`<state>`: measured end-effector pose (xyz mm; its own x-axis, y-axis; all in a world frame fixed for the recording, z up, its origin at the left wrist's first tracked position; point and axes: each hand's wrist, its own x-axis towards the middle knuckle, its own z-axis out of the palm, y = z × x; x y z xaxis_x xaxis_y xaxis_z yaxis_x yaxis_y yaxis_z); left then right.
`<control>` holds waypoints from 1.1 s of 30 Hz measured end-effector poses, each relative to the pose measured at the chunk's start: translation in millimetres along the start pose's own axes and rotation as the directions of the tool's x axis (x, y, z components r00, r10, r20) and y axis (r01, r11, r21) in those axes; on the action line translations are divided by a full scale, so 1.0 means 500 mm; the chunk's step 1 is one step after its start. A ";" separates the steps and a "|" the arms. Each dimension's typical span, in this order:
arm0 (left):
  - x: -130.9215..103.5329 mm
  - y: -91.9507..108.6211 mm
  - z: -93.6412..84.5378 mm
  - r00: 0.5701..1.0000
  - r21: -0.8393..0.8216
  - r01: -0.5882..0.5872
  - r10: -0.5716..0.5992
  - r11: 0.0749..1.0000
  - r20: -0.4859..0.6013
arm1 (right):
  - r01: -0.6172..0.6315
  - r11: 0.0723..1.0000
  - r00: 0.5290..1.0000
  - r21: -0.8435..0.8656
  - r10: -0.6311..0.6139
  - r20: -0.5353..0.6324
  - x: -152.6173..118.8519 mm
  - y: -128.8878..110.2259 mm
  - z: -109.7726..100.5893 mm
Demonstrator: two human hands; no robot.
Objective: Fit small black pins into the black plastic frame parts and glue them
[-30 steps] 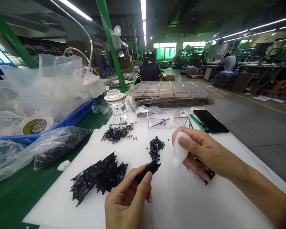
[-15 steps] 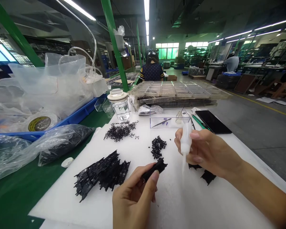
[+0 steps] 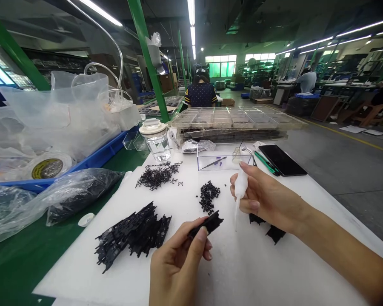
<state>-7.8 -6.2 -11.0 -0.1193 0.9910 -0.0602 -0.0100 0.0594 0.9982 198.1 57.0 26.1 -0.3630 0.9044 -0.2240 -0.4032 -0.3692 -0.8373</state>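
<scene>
My left hand (image 3: 185, 255) pinches a small black plastic part (image 3: 212, 224) between thumb and fingers, its far end free. To the right, my right hand (image 3: 264, 191) is closed around a white squeeze bottle (image 3: 241, 183), whose thin nozzle points down, apart from the black part. Just beyond lies a pile of tiny black pieces (image 3: 208, 196). On the left is a heap of flat black plastic parts (image 3: 132, 233), with a tangle of thin black clips (image 3: 159, 175) behind it. More black parts (image 3: 275, 233) lie partly hidden below my right hand.
A lidded jar of clear liquid (image 3: 158, 142), a clear box (image 3: 223, 163), a green-handled tool (image 3: 266, 163) and a black phone (image 3: 283, 160) line the back of the white board (image 3: 79, 263). Stacked clear trays (image 3: 239, 119) stand behind. Bagged material fills a blue bin (image 3: 95, 159) at left.
My right hand has brought the bottle slightly left, with its nozzle now tilted towards the lower left. My left hand still holds the black part, turned a little. The whole view has shifted slightly.
</scene>
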 end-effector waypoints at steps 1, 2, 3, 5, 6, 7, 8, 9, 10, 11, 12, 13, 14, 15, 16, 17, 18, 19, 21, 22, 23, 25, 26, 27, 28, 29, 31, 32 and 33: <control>0.000 -0.001 -0.001 1.000 -0.005 0.016 -0.016 1.000 0.003 | -0.007 1.000 1.000 -0.011 0.007 -0.007 0.000 0.000 0.000; 0.001 -0.003 -0.002 1.000 -0.013 0.030 -0.030 0.999 0.007 | -0.008 1.000 1.000 -0.019 0.008 -0.008 0.000 0.000 0.000; 0.001 -0.005 -0.002 0.999 -0.023 0.038 -0.038 0.999 0.011 | -0.002 1.000 1.000 -0.020 0.002 -0.005 -0.001 -0.001 0.001; 0.001 -0.008 -0.004 0.999 -0.048 0.043 -0.042 0.998 0.018 | 0.020 1.000 1.000 0.000 -0.020 0.010 -0.002 -0.001 0.002; 0.000 -0.010 -0.004 0.999 -0.057 0.046 -0.044 0.997 0.022 | 0.031 0.999 0.999 0.017 -0.031 0.021 -0.002 -0.001 0.003; 0.000 -0.011 -0.004 0.999 -0.067 0.048 -0.046 0.997 0.028 | 0.039 0.999 0.999 0.031 -0.040 0.031 -0.003 0.000 0.003; 0.000 -0.011 -0.004 0.998 -0.075 0.048 -0.046 0.996 0.034 | 0.046 0.998 0.998 0.038 -0.047 0.043 -0.003 0.000 0.003; -0.001 -0.012 -0.004 0.998 -0.082 0.046 -0.043 0.996 0.039 | 0.054 0.998 0.997 0.039 -0.056 0.052 -0.004 0.001 0.003; -0.001 -0.011 -0.004 0.998 -0.087 0.049 -0.046 0.995 0.044 | 0.066 0.997 0.996 0.035 -0.068 0.060 -0.004 0.002 0.003; -0.002 -0.011 -0.004 0.998 -0.092 0.050 -0.046 0.995 0.044 | 0.086 0.996 0.994 0.030 -0.087 0.066 -0.005 0.003 0.003; -0.002 -0.011 -0.004 0.998 -0.096 0.052 -0.048 0.994 0.041 | 0.111 0.994 0.991 0.024 -0.112 0.071 -0.006 0.003 0.004; -0.003 -0.010 -0.004 0.998 -0.097 0.052 -0.048 0.994 0.044 | 0.140 0.990 0.987 0.019 -0.141 0.074 -0.008 0.003 0.006; -0.003 -0.009 -0.004 0.997 -0.095 0.055 -0.051 0.994 0.050 | 0.169 0.986 0.983 0.015 -0.169 0.072 -0.010 0.002 0.007; -0.003 -0.008 -0.004 0.997 -0.091 0.057 -0.052 0.994 0.058 | 0.191 0.981 0.979 0.014 -0.192 0.067 -0.011 0.002 0.009; -0.002 -0.006 -0.004 0.996 -0.086 0.062 -0.056 0.994 0.068 | 0.208 0.978 0.976 0.018 -0.209 0.062 -0.013 0.001 0.010; -0.001 -0.004 -0.003 0.995 -0.083 0.067 -0.060 0.994 0.080 | 0.216 0.976 0.974 0.025 -0.217 0.059 -0.014 0.001 0.011; 0.000 -0.002 -0.001 0.994 -0.081 0.074 -0.067 0.994 0.090 | 0.219 0.975 0.973 0.038 -0.221 0.062 -0.015 0.000 0.012; 0.001 0.000 0.000 0.993 -0.081 0.079 -0.071 0.994 0.093 | 0.220 0.974 0.972 0.054 -0.223 0.072 -0.015 0.000 0.012; 0.002 0.003 0.002 0.993 -0.088 0.080 -0.072 0.993 0.093 | 0.216 0.972 0.969 0.095 -0.225 0.101 -0.015 0.000 0.011; 0.002 0.003 0.002 0.993 -0.091 0.079 -0.071 0.993 0.093 | 0.215 0.970 0.967 0.116 -0.227 0.114 -0.015 -0.001 0.010; 0.001 0.002 0.001 0.993 -0.091 0.078 -0.070 0.993 0.094 | 0.212 0.968 0.965 0.134 -0.229 0.126 -0.015 -0.001 0.009; 0.000 -0.002 -0.002 0.993 -0.091 0.084 -0.075 0.992 0.092 | 0.207 0.965 0.963 0.161 -0.230 0.141 -0.015 0.000 0.007; 0.000 -0.004 -0.005 0.993 -0.092 0.085 -0.076 0.992 0.089 | 0.209 0.963 0.961 0.172 -0.235 0.147 -0.016 0.000 0.007; 0.000 -0.007 -0.007 0.993 -0.093 0.088 -0.080 0.992 0.083 | 0.215 0.960 0.958 0.180 -0.243 0.151 -0.017 0.000 0.007; 0.000 -0.009 -0.009 0.993 -0.096 0.091 -0.083 0.991 0.079 | 0.221 0.957 0.956 0.186 -0.250 0.155 -0.018 0.000 0.007; 0.001 -0.011 -0.010 0.993 -0.101 0.091 -0.083 0.991 0.078 | 0.227 0.955 0.953 0.190 -0.258 0.159 -0.019 0.000 0.008; 0.002 -0.013 -0.011 0.993 -0.109 0.093 -0.085 0.990 0.080 | 0.231 0.955 0.950 0.188 -0.263 0.166 -0.020 -0.001 0.010; 0.003 -0.014 -0.010 0.993 -0.111 0.096 -0.088 0.989 0.080 | 0.230 0.956 0.951 0.184 -0.261 0.167 -0.021 -0.002 0.011; 0.003 -0.014 -0.010 0.993 -0.115 0.096 -0.087 0.989 0.078 | 0.227 0.957 0.951 0.180 -0.257 0.169 -0.022 -0.002 0.012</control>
<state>-12.7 -5.6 -18.1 -0.0406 0.9884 -0.1467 -0.1358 0.1400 0.9808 197.3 46.4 32.5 -0.3841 0.9192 0.0865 -0.6193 -0.1870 -0.7626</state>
